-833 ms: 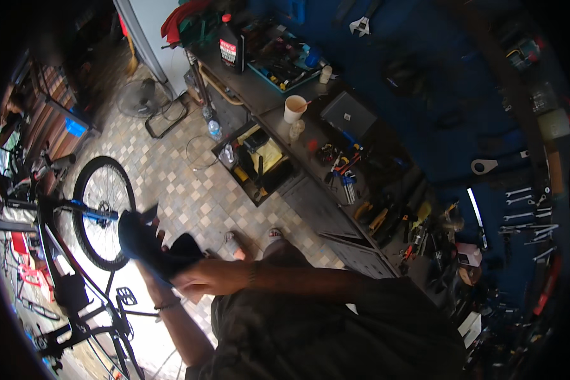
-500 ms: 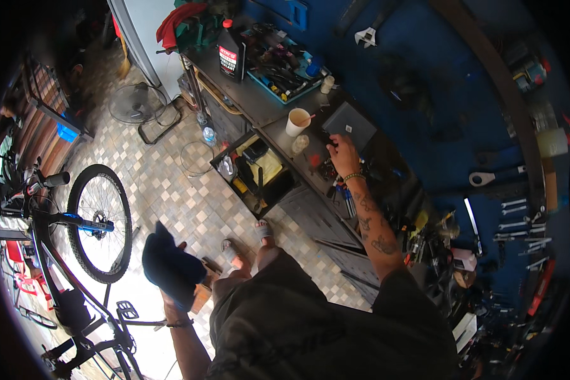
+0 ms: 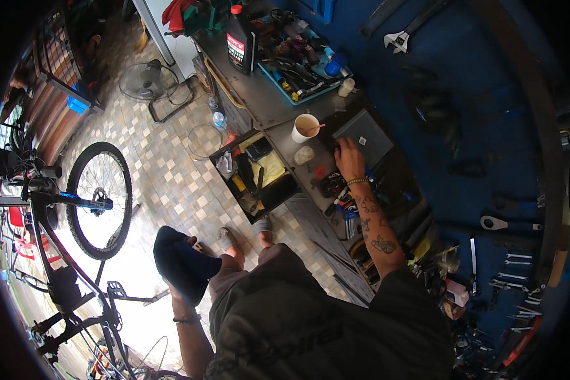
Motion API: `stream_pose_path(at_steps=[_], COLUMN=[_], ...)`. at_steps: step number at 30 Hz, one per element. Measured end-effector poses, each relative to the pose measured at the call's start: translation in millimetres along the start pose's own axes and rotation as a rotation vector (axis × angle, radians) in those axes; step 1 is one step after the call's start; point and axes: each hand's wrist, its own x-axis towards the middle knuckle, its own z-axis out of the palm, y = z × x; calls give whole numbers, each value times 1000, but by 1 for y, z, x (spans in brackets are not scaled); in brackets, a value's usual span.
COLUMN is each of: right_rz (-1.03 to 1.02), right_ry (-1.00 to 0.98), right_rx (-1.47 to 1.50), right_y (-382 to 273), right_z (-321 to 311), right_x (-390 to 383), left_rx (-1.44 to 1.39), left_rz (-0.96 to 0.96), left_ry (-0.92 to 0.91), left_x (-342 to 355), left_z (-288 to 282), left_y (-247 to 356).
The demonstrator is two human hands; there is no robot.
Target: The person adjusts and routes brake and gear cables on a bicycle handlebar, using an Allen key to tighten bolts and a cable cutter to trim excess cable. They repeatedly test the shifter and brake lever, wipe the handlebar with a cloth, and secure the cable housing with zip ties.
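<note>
My left hand (image 3: 180,303), low at the left, is closed around a dark blue, soft-looking cloth (image 3: 185,263). The cloth covers most of that hand; a fingertip shows at its upper edge. Over the workbench, my right hand (image 3: 350,161) reaches out with fingers extended at the near edge of a flat dark grey case (image 3: 366,137). Whether the fingertips touch it I cannot tell. Left of this hand stand a white paper cup (image 3: 305,128) with a stick in it and a small pale jar (image 3: 303,155). Small tools (image 3: 333,185) lie below the palm.
An open drawer (image 3: 273,204) juts from the bench, holding assorted items. Farther back are a black bottle (image 3: 240,41) and a blue tray (image 3: 296,99) of parts. A bicycle (image 3: 60,272) stands at left, a fan (image 3: 147,81) behind. Wrenches (image 3: 510,224) hang on the blue wall.
My right hand has lowered toward the bench beside the flat case, its fingers straighter. The left hand's blue cloth has shifted slightly right and down. The whole view has turned a little.
</note>
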Motion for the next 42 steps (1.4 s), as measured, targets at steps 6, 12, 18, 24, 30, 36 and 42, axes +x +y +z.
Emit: stream_pose_path(at_steps=[6,12,18,24,30,36,42], right_rz=[108,55,26,127,22,523,263], right_ry=[40,-10,-124,-86,438,511,442], right_rx=[177,99,132,-568,-441,560,800], right_y=[35,19,22,131,123,-171,-391], right_z=[12,9,0,16,-51,-112,-26], right_x=[17,23,18,-10,-9,64,117], left_rx=[-566,-582,141,372,93,192,540], left_rz=[-221,-408,-580,-801,-617,-240,-578], left_ry=[88,-88,-194,223,976,1446,1100], left_x=[1,-29,-63,-67,-71,-19,-18], left_z=[32,32,8,-119,-369,-511,-510], left_y=[-3,-98,-159,-161,-137,-180,-341])
